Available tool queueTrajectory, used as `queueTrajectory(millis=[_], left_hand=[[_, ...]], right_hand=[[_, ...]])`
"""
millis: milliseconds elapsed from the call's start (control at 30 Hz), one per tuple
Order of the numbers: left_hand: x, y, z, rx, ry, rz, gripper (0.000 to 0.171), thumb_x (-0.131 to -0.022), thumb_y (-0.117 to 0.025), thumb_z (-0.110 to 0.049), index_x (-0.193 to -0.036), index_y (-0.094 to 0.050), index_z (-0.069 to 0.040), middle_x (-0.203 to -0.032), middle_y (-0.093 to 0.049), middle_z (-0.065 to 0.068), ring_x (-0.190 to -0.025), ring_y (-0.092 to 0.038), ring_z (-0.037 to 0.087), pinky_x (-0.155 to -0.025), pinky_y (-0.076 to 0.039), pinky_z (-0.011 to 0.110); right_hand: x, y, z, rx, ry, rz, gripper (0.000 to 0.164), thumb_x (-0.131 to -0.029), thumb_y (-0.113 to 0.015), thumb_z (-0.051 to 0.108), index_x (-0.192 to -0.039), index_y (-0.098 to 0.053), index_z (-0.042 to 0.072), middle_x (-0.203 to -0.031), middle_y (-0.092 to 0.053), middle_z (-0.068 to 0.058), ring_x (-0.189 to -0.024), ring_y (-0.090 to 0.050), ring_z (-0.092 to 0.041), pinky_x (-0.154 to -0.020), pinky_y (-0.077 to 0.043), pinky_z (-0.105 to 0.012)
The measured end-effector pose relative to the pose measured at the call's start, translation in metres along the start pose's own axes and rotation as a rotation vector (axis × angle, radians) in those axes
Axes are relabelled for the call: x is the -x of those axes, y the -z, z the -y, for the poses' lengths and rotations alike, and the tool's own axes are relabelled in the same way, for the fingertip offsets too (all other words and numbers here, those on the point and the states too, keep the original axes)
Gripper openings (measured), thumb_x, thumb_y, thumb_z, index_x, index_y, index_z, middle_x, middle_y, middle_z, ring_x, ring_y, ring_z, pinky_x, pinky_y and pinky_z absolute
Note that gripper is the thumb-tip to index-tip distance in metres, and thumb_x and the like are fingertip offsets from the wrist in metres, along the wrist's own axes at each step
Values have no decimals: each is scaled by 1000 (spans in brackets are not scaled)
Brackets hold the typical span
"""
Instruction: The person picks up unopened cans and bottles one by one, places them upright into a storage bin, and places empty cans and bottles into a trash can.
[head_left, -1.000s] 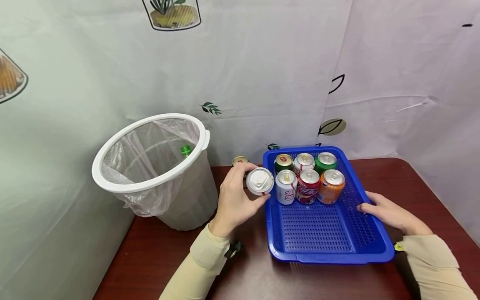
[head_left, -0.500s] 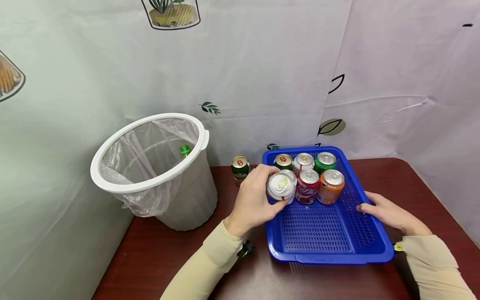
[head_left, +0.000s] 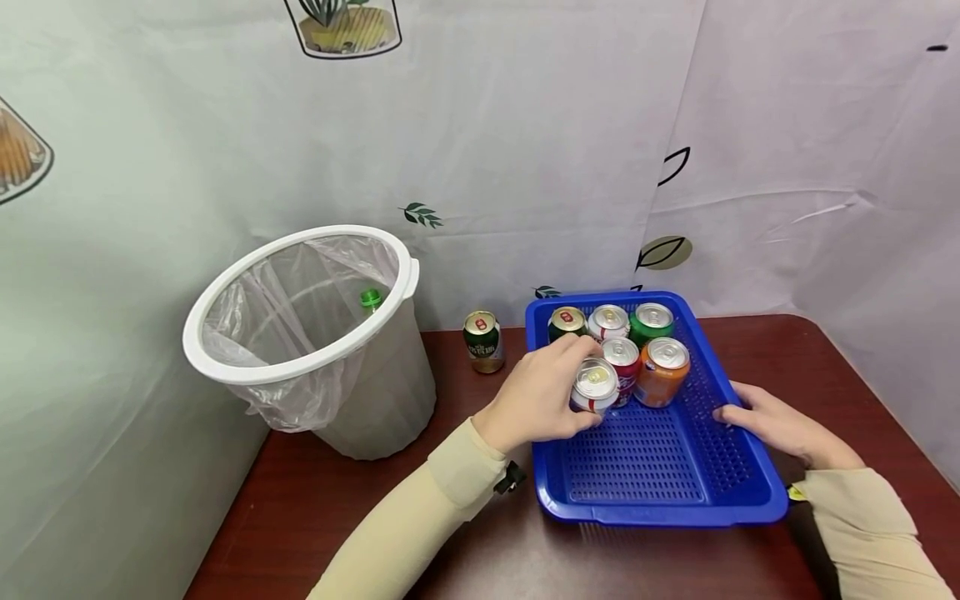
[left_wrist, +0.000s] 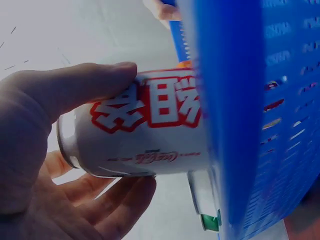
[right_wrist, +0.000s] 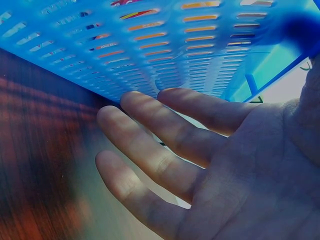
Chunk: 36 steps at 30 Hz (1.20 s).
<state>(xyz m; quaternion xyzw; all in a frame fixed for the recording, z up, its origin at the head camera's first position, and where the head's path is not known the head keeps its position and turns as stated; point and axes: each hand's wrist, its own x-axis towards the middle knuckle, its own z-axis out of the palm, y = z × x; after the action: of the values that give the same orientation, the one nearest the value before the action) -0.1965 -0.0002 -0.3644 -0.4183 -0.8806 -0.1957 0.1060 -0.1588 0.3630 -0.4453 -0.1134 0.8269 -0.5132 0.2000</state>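
Note:
In the head view my left hand [head_left: 543, 392] grips a white can [head_left: 596, 380] over the left part of a blue plastic basket [head_left: 622, 515]. Its red lettering shows in the left wrist view, thumb on one side and fingers on the other; the basket wall hides the can's far end. Beside it in the basket stand a dark red can [head_left: 621, 353], an orange can [head_left: 662, 373], a green can [head_left: 651, 320], another white can [head_left: 608, 318] and a dark green can [head_left: 567, 322]. My right hand [head_left: 780, 425] holds the basket's right rim, thumb inside, fingers against the outer wall.
A dark green can [head_left: 482, 342] stands on the brown table [head_left: 315, 517], left of the basket. Farther left is a bin [head_left: 397, 383] with a white rim and plastic liner; a green bottle cap [head_left: 371, 297] shows inside. A pale printed cloth [head_left: 525, 150] hangs behind.
My left hand has carried the white can rightward, from the basket's left edge to over its cans. The dark green can on the table has come into full view. The right hand stays put.

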Motion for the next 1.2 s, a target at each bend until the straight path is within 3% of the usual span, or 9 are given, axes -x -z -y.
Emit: queueTrajectory(millis=[233, 400, 567, 767, 1000, 1200], left_hand=[[-22, -7, -2, -97, -30, 185, 72, -72, -91, -46, -126, -52, -20, -118, -62, -6, -103, -63, 12, -86, -58, 31], [-36, -6, -5, -178, -90, 344, 65, -72, -90, -44, -119, -51, -20, -114, -62, -7, -101, -64, 13, -85, -56, 30], [-46, -4, -14, -234, -132, 448, 68, -77, -87, -44, -129, -50, -20, -122, -63, -7, -105, -64, 11, -92, -56, 30], [-58, -6, -29, -251, -138, 496, 71, -80, -85, -39, -138, -47, -22, -127, -62, -8, -107, -63, 10, -91, -56, 30], [-73, -16, -41, -287, -149, 508, 68, -81, -84, -40, -136, -47, -24, -123, -64, -9, -109, -64, 10, -93, -55, 28], [-79, -25, -42, -327, -130, 507, 75, -82, -83, -42, -145, -47, -24, -138, -58, -4, -113, -62, 11, -95, -55, 27]], right_hand=[[0, 0, 0, -4, -4, -2, 64, -104, -49, 12, -150, -21, -21, -126, -60, -42, -88, -77, -21, -70, -64, -44], [2, 0, 1, 1, -8, 2, 65, -105, -49, 14, -151, -19, -21, -127, -59, -43, -89, -77, -20, -70, -64, -45], [3, 1, 2, -8, -6, 10, 65, -106, -49, 15, -151, -18, -21, -127, -59, -43, -89, -77, -20, -70, -64, -45], [2, 2, 0, -20, 13, 19, 64, -106, -47, 15, -151, -19, -21, -127, -59, -43, -89, -77, -20, -70, -64, -45], [1, 2, 0, -31, 11, 24, 64, -107, -46, 15, -152, -17, -21, -127, -58, -44, -88, -78, -21, -70, -64, -45], [0, 1, 1, -31, 13, 17, 63, -106, -47, 14, -151, -19, -21, -126, -59, -44, -88, -78, -22, -69, -64, -46]])
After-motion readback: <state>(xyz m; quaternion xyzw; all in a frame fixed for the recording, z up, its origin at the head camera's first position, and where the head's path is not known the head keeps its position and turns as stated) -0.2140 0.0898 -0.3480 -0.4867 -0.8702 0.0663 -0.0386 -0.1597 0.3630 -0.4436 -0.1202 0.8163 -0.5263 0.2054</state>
